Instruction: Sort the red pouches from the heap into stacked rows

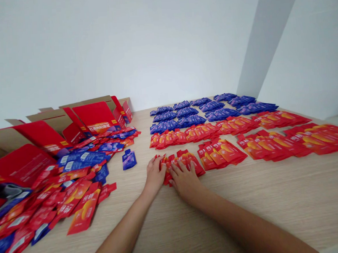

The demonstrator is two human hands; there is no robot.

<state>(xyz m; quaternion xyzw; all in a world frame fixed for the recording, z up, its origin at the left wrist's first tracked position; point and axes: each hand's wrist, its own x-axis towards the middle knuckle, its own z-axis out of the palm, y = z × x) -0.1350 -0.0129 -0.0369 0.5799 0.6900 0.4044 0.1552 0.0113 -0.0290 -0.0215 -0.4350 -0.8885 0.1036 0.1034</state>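
My right hand [187, 182] lies flat with its fingers spread on top of a fanned row of red pouches [198, 167]. At the left end of that row, my left hand [155, 171] has its fingers closed around the edge of a red pouch [163, 160]. The pouches overlap and carry white lettering and orange pictures; my fingers hide part of them. Just right of my right hand lies another overlapping group of red pouches [220, 154]. A single blue pouch [129, 159] rests on the table, a little left of my left hand.
A mixed heap of red and blue pouches [83, 202] covers the table's left side. Behind it stand open red cartons [95, 117] with raised flaps. Rows of blue pouches [191, 120] and red pouches [320, 138] fill the back and right of the wooden table [247, 190], before a white wall.
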